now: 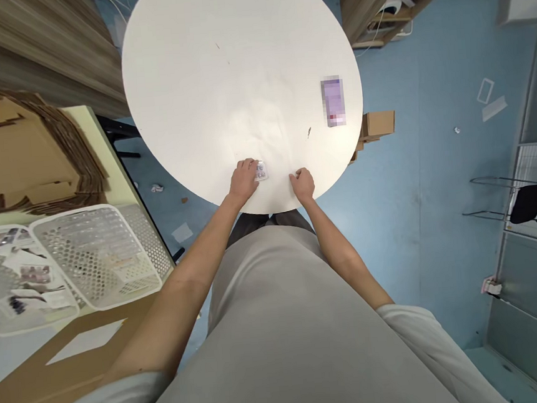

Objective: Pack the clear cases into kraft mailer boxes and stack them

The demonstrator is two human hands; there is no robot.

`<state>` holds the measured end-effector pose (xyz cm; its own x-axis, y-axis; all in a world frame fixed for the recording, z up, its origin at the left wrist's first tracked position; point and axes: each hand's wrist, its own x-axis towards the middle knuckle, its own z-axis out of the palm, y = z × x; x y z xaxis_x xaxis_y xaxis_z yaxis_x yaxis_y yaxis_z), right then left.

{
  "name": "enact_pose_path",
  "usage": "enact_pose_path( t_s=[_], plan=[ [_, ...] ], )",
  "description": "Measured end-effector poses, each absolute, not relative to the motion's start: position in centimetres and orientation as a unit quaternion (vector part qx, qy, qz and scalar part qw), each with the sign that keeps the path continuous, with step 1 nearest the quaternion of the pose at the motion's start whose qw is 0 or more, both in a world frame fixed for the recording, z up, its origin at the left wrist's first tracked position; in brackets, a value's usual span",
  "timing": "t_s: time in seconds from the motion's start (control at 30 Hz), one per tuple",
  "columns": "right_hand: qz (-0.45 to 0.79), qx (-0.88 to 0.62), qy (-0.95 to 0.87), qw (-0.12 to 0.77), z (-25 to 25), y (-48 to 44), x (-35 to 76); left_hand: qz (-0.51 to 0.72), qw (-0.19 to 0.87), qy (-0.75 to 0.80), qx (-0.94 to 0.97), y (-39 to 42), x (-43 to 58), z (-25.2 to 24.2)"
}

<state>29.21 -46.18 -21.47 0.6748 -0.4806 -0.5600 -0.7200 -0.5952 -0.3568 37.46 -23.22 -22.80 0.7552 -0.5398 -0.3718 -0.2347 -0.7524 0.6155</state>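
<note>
I look down on a round white table point(221, 86). My left hand point(244, 178) rests near its front edge, fingers curled over a small clear packet point(261, 171) with tiny items inside. A little to the right, my right hand point(302, 183) lies on the tabletop with its fingers curled in; nothing shows in it. A blurred purple phone point(334, 101) lies at the table's right side, well away from both hands.
To my left stands a pale bench with two white perforated trays point(99, 254) holding small packets, and stacked flat cardboard point(19, 148) behind them. A small cardboard box point(379, 123) sits on the blue floor by the table's right edge. A metal rack point(527, 204) stands at far right.
</note>
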Motion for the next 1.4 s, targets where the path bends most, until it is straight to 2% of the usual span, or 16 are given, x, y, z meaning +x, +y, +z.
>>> enact_pose_path(
  t_s=[0.23, 0.57, 0.93, 1.03, 1.13, 1.23, 1.4],
  plan=[
    [0.213, -0.869, 0.336, 0.294, -21.5, -46.0, 29.3, -0.266, 0.282, -0.221, 0.895, -23.0, 37.0, -22.7],
    [0.172, -0.833, 0.367, 0.375, -22.2, -46.5, 29.4, -0.273, 0.296, -0.194, 0.895, -23.4, 36.0, -23.3],
    [0.16, -0.893, 0.234, 0.349, -17.5, -44.0, 29.8, -0.276, 0.316, -0.174, 0.891, -23.5, 35.5, -23.1],
    [0.168, -0.913, 0.154, 0.339, -16.4, -42.6, 29.9, -0.243, 0.362, -0.101, 0.894, -23.3, 34.8, -22.4],
    [0.187, -0.921, 0.08, 0.332, -16.1, -41.1, 30.1, -0.206, 0.423, 0.048, 0.881, -23.5, 34.2, -21.3],
    [0.213, -0.924, 0.032, 0.317, -16.6, -39.8, 30.5, -0.217, 0.477, 0.162, 0.836, -24.1, 33.8, -20.6],
    [0.263, -0.918, -0.017, 0.297, -18.0, -38.4, 31.2, -0.224, 0.459, 0.234, 0.827, -24.8, 33.7, -21.2]
  ],
)
